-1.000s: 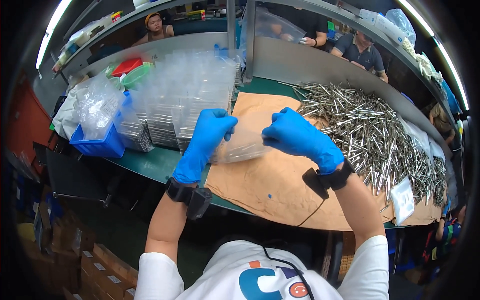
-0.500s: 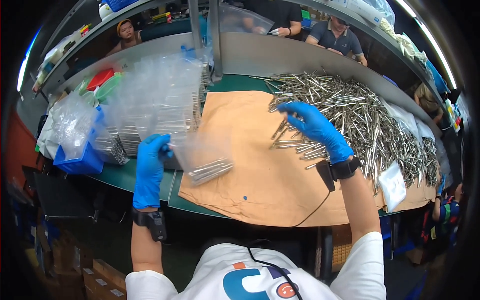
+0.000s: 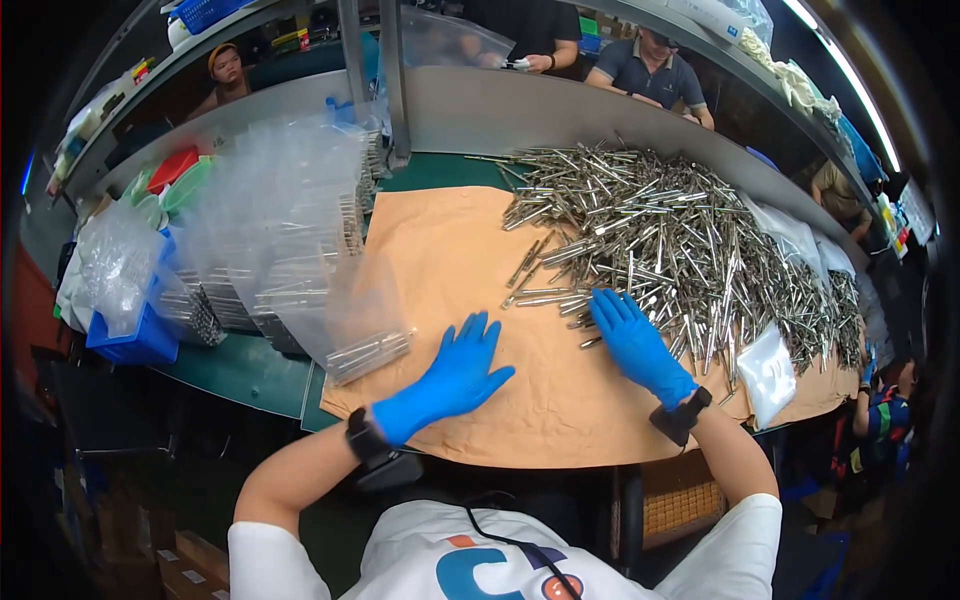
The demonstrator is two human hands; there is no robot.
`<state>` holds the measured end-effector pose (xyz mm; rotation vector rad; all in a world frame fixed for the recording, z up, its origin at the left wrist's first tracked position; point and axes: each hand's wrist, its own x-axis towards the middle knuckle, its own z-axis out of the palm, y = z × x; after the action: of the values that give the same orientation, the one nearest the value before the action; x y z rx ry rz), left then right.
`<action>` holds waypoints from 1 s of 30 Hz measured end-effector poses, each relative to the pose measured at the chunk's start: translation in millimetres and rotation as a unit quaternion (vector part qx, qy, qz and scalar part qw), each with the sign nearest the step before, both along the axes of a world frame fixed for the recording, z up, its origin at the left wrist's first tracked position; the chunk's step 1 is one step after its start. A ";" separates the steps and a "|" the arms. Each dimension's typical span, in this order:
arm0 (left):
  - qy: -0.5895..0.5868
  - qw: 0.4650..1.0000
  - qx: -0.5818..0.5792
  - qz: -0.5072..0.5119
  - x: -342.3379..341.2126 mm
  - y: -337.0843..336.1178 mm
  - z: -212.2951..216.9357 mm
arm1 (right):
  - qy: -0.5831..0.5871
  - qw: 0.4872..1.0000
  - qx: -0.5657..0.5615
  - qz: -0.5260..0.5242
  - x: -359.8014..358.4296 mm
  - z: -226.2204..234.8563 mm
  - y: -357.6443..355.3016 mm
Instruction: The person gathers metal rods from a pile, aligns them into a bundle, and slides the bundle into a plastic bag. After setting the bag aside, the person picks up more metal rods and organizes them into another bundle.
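Observation:
My left hand [image 3: 450, 370], in a blue glove, is over the brown paper sheet [image 3: 480, 400] with fingers spread and nothing in it. Just left of it lies a clear plastic bag [image 3: 355, 305] holding several thin metal rods [image 3: 368, 355]. My right hand [image 3: 640, 348], gloved in blue too, is stretched out flat at the near edge of a large heap of loose metal rods [image 3: 660, 225]. Its fingertips reach the rods there; no rod shows in its grip. A few loose rods [image 3: 535, 296] stick out from the heap toward the middle of the paper.
Stacked clear bags of rods [image 3: 300, 210] stand at the left. Beyond them are a blue bin [image 3: 135, 340] with plastic bags and a red tray [image 3: 172, 168]. A white packet [image 3: 768, 375] lies right of the heap. A metal partition [image 3: 500, 105] runs behind, with people past it.
My left hand has let go of the bag of rods, now lying at the left, and moved right over the paper. My right hand has come down nearer to me at the heap's edge.

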<state>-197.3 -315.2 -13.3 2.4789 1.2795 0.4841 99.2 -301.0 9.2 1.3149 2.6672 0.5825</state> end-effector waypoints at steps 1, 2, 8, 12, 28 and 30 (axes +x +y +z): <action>0.063 0.998 0.009 0.015 22.3 20.9 -10.0 | -0.004 1.000 0.016 -0.001 -0.6 -1.7 4.9; 0.086 0.996 0.024 0.026 34.2 37.7 -19.9 | -0.003 0.999 0.035 0.006 -6.1 -3.0 11.8; 0.125 0.988 0.061 0.065 98.3 102.2 -54.6 | 0.029 0.998 0.042 0.042 -7.4 -9.2 52.8; 0.071 0.987 0.127 0.076 109.2 144.0 -62.0 | -0.001 0.998 0.044 0.042 -16.0 4.7 73.8; -0.193 0.964 -0.178 0.030 111.4 178.0 -49.9 | 0.075 0.997 0.012 0.016 -27.4 -17.3 114.5; -0.425 0.894 -0.117 0.083 101.8 166.0 -74.8 | 0.091 0.995 0.031 0.041 -32.4 -20.4 113.3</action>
<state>-95.5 -149.2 -88.1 1.6247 1.0677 1.2036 66.8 -187.7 -11.2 1.3412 2.8837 0.5846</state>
